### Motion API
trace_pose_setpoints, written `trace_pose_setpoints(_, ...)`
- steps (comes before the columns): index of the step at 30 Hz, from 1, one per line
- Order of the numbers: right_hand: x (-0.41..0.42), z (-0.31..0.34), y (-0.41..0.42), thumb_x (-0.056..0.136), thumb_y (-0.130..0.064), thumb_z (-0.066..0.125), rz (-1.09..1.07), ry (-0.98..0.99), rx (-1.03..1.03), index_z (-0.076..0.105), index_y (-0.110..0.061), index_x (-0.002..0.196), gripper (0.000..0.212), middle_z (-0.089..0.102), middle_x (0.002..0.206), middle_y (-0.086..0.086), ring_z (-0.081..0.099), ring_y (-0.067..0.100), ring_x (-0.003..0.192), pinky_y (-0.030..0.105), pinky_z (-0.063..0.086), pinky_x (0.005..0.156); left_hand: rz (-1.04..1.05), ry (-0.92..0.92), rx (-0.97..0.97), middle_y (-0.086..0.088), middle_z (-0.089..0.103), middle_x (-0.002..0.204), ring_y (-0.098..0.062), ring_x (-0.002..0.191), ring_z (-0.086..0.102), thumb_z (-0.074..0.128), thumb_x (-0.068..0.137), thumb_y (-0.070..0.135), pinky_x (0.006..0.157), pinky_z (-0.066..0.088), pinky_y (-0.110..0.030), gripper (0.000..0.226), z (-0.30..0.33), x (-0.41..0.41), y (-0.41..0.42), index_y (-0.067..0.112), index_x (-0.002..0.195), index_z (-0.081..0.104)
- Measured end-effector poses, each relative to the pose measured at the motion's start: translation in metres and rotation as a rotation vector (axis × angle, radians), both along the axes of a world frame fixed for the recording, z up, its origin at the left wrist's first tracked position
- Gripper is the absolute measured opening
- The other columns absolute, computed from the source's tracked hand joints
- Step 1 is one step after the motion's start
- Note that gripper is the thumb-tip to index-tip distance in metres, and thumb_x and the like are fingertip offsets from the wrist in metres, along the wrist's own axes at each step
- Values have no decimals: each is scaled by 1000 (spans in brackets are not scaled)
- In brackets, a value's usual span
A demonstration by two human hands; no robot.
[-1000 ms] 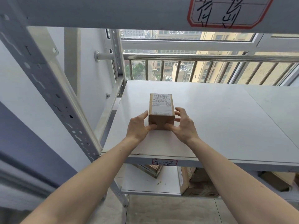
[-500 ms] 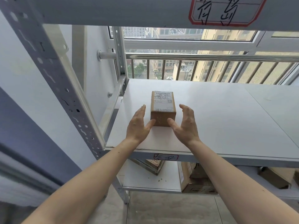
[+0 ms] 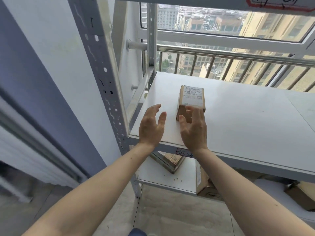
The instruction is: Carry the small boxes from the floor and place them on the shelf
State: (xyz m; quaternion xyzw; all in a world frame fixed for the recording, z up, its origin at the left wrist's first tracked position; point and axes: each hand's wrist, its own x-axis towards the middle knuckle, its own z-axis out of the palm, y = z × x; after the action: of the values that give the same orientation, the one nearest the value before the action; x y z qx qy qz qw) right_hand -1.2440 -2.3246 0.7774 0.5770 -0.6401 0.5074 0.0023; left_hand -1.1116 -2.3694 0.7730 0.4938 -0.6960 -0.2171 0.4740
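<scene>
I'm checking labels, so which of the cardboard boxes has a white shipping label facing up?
The small box alone on the upper shelf, just beyond the right hand. The boxes on the lower shelf show no such label.

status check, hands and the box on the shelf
Left hand open, empty. Right hand open, in front of the box; contact unclear. Box upright on shelf. Nothing in the way.

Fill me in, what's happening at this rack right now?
A person is stocking a metal shelf by a window. One small box with a shipping label sits on the white board. Both hands are open: the left hand is clear of it, the right hand overlaps its near end, contact unclear. More boxes lie on the lower shelf.
</scene>
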Motion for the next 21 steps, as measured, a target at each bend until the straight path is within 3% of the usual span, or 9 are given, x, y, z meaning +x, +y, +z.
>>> trace_pose_setpoints(4, 29, -6, 4, 91, -14, 61, 92, -30, -6, 57, -4, 117, 27, 63, 112, 13, 64, 22, 98, 36, 54, 80, 69, 52, -6, -7, 66, 128, -19, 112, 64, 58, 96, 29, 89, 52, -28, 37, -7, 19, 19, 11, 129, 60)
trace_pose_setpoints(10, 66, -12, 13, 92, -14, 58, 306, -75, 41, 59, -6, 115, 23, 62, 112, 9, 65, 17, 92, 41, 56, 72, 268, 52, 26, -4, 68, 117, -16, 100, 65, 52, 97, 30, 77, 49, -19, 32, -12, 58, 62, 11, 120, 63)
trace_pose_setpoints(15, 108, -19, 35, 94, -17, 56, 517, -108, 156, 59, -10, 114, 22, 62, 110, 5, 64, 15, 90, 46, 56, 72, 527, 79, 65, -1, 66, 109, -15, 95, 63, 55, 96, 25, 80, 51, -30, 24, -26, 100, 106, 12, 115, 63)
trace_pose_setpoints(21, 172, -38, 77, 95, -20, 56, 792, -63, 313, 57, -14, 114, 21, 58, 108, -7, 60, 8, 88, 47, 54, 79, 764, 135, 218, 1, 64, 115, -14, 101, 62, 58, 93, 26, 84, 50, -31, 28, -48, 152, 176, 15, 119, 60)
